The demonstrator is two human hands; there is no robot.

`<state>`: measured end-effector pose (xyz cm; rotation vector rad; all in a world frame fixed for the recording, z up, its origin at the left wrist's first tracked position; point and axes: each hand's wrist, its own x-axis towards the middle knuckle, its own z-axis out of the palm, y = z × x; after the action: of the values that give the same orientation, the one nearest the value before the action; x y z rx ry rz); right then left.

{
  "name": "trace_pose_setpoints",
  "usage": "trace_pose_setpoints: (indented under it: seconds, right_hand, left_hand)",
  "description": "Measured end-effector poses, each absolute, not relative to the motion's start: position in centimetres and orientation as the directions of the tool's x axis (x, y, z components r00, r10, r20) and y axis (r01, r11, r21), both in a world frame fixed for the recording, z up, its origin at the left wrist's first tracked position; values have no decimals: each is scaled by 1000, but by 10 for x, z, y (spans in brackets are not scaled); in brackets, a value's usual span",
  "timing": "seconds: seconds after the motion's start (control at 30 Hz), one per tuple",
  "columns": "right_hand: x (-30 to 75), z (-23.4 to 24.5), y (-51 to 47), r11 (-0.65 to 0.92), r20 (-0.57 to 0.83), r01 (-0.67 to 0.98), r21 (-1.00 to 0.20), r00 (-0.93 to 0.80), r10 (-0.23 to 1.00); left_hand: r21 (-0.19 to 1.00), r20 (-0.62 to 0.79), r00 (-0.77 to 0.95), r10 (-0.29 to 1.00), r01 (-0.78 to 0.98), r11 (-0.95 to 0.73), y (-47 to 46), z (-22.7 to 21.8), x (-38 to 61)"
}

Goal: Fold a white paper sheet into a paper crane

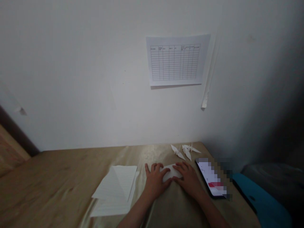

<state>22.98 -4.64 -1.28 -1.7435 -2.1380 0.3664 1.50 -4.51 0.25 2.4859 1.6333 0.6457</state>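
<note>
A small piece of white paper [171, 172] lies on the cloth-covered surface between my two hands. My left hand [155, 180] holds its left side, thumb and index finger bent onto it and the outer fingers spread on the cloth. At the right side, my right hand [187, 178] has its fingers along the far edge and its thumb near the close edge. Both thumbs come close together at the near edge. The fingers partly cover the paper, so its exact folds cannot be made out.
Several white folded paper cranes [177, 152] lie beyond my right hand. Lined paper sheets [116, 186], the top one creased, are stacked at the left. A phone [211, 179] with a lit screen and a blue object [263, 199] are at the right. A printed table sheet [175, 61] hangs on the wall.
</note>
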Motion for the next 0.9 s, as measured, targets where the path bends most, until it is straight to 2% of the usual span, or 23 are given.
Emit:
trace_pose_setpoints:
  seconds: [0.1,0.43,0.67,0.9]
  right_hand:
    - [228,-13,-47,212,104,900,-381,-186,977]
    - [228,-10,-49,209,65,915,-346,-199,978]
    - [228,-12,-50,211,84,920,-330,-194,977]
    - [224,-8,-50,160,77,917,-365,-142,987]
  left_hand:
    - [306,306,330,893,854,-420,-45,3,17]
    - [304,219,286,933,888,-344,-45,-5,18]
    - [335,277,351,895,837,-432,-50,-4,13]
    - [382,254,255,933,860,-339,-50,9,19]
